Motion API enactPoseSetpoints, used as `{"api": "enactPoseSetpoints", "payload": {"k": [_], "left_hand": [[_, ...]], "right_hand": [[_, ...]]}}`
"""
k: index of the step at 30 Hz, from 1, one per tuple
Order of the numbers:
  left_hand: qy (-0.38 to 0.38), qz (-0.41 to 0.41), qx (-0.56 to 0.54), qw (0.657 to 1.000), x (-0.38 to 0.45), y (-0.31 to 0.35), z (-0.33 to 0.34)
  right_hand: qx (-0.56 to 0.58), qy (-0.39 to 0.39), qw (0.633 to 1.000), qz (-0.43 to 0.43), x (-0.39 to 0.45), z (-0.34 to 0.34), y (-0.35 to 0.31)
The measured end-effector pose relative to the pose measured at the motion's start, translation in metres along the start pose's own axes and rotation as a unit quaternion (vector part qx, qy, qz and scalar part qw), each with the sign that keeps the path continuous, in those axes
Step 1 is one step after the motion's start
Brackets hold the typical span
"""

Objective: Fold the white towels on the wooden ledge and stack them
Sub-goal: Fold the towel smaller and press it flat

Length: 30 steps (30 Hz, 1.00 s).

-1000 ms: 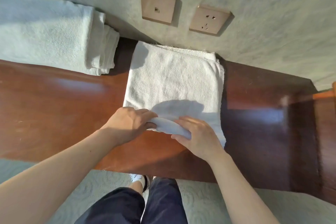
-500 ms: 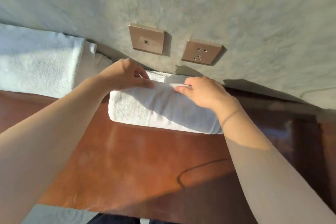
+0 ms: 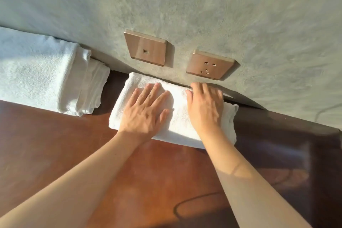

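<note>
A wooden ledge (image 3: 55, 150) is shown running along a grey-green textured wall (image 3: 185, 5). Two brown wall plates are counted above the ledge: a switch plate (image 3: 145, 50) on the left and a socket (image 3: 210, 65) on the right, just beside each other. Two groups of white towels are counted. A folded towel (image 3: 177, 114) is seen at the far edge of the ledge, its far side touching the wall below the plates. A stack (image 3: 46, 76) of folded towels is seen to its left, near but apart, also against the wall. The gap between them is unobstructed. Two bare hands are laid on the folded towel: the left hand (image 3: 146, 109) is pressed flat with fingers straight and spread, and the right hand (image 3: 205, 105) is laid with fingers straight, their tips at the towel's far edge against the wall. Nothing is gripped by either hand. Half a second earlier, the towel's upper layer was pinched by both hands at the far edge; it is now released and flattened.
</note>
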State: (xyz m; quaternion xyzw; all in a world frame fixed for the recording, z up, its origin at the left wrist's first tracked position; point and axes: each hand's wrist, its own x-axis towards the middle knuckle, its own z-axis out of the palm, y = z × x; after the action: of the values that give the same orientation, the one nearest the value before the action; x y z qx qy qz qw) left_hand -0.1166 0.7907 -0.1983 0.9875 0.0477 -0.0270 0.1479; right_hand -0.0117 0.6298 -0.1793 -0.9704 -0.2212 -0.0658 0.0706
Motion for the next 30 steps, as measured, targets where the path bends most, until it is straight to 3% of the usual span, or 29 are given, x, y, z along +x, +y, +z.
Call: {"api": "enactPoseSetpoints", "payload": {"k": [4,9,13,16,19,22,25,30], "left_hand": [[-0.006,-0.017,0.021,1.0,0.001,0.0,0.007],[-0.005,-0.026,0.035,0.999,-0.003,-0.007,0.01],[-0.009,-0.049,0.046,0.998,-0.009,-0.003,0.013],[-0.011,-0.053,0.043,0.998,-0.009,-0.002,0.01],[-0.005,-0.061,0.038,0.997,-0.008,0.002,0.01],[0.0,-0.069,0.032,0.997,-0.007,0.004,0.009],[0.0,-0.062,0.035,0.997,-0.005,0.002,0.009],[0.008,-0.042,0.033,0.999,-0.007,0.001,0.009]], "right_hand": [[0.075,-0.094,0.991,-0.066,-0.037,0.013,-0.015],[0.018,-0.125,0.987,-0.099,-0.038,0.025,0.019],[0.019,-0.112,0.993,-0.029,-0.043,0.019,0.052],[0.034,-0.102,0.994,-0.027,-0.054,0.016,0.078],[0.047,-0.084,0.99,0.099,-0.071,0.004,0.091],[0.15,-0.06,0.959,0.234,-0.091,-0.008,0.071],[0.19,-0.067,0.951,0.233,-0.121,-0.009,0.047],[0.153,-0.025,0.967,0.204,-0.127,0.01,0.065]]}}
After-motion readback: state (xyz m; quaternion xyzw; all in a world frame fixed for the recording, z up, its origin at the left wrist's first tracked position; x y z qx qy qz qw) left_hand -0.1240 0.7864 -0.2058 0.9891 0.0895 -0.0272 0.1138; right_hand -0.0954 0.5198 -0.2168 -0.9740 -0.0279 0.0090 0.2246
